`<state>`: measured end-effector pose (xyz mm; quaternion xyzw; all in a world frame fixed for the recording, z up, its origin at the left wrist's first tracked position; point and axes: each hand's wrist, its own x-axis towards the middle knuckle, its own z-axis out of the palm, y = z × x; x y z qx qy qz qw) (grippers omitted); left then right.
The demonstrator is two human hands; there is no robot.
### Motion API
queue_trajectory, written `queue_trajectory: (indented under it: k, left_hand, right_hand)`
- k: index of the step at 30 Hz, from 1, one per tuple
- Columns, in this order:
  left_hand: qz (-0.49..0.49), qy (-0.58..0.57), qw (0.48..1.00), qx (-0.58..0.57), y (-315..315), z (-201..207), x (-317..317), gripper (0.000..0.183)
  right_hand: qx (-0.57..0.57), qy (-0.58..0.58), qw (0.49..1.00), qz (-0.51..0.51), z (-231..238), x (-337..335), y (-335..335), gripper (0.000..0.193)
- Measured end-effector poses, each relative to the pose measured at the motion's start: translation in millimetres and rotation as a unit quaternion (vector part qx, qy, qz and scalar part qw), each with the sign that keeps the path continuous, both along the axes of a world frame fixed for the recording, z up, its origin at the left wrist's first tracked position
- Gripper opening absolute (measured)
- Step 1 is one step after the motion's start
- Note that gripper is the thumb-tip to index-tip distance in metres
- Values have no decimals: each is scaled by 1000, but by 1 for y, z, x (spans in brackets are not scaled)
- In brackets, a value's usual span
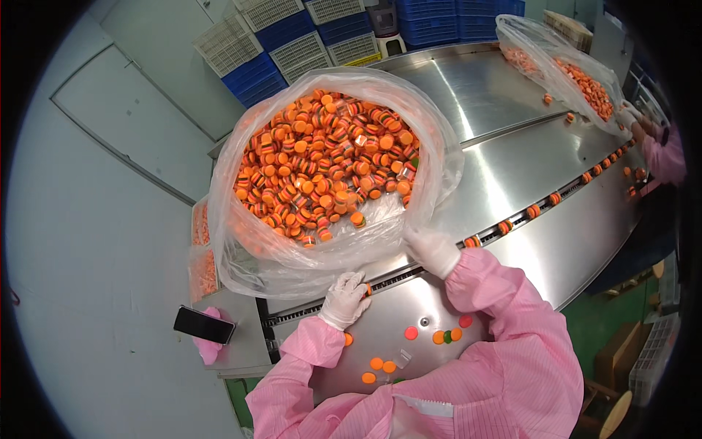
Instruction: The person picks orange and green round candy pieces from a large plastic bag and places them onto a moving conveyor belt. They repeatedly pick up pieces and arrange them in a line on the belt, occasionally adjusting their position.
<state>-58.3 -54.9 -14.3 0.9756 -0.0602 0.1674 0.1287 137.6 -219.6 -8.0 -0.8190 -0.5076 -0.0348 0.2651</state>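
Note:
A large clear plastic bag (431,157) lies spread wide on the metal table, full of small round layered pieces (314,164) in orange, red, yellow and green, like burger-shaped sweets. My right hand (433,251), in a white glove, is closed on the bag's near right edge; its fingertips are partly hidden. In front of the bag my gloved left hand (345,301) has its fingers curled at the conveyor channel (398,278), around a layered piece (368,290) by the fingertips. Loose orange discs (376,364), red discs (411,333) and a small clear wrapper (402,358) lie near my body.
Layered pieces (534,211) stand in the channel to the right. At the far right a co-worker's hands (630,117) are beside another filled bag (585,88). A phone (204,325) sits at the left. Blue and white crates (300,51) stand behind the table.

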Motion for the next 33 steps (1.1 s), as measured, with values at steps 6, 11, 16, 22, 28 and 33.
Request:
queue_trajectory:
  k: [6,11,16,22,28,33]
  left_hand:
    - [103,-65,993,-6,56,8,50,12]
    - [355,72,932,-2,100,-4,91,19]
    - [416,154,893,82,88,-31,115,24]
    - [323,44,945,-37,78,-12,100,20]
    - [155,-77,972,-162,19,31,21,17]
    - [38,-13,999,-26,9,-22,-16,15]
  right_hand:
    - [25,-28,995,93,-16,27,111,16]
    - [-38,56,995,74,-14,27,125,14]
    - [173,262,927,204,0,-16,70,16]
    - [-24,146,985,85,-41,-50,33,19]
    - [-87,34,995,20,8,-41,39,21]
    - [99,-263,951,126,23,8,130,18]
